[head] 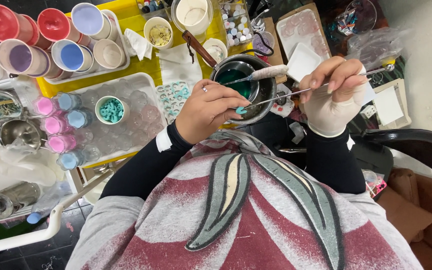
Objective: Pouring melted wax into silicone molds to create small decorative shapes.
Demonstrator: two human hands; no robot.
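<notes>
Above the small steel saucepan of dark green liquid (240,82), which sits at the near edge of the yellow bench (136,65), the person's bare left hand (207,111) pinches a small turquoise piece (241,110) between thumb and fingertips. The right hand (332,92), in a pale glove, is closed around a thin metal rod (296,93) whose tip meets that piece just over the pan's rim. A white-wrapped stick (266,73) lies across the pan. To the left, a clear plastic tray (141,82) holds a white cup of turquoise pieces (111,110), beside pink and blue filled cups (58,125). Farther back stands a tray of tipped cups coloured red, purple and blue (51,40).
</notes>
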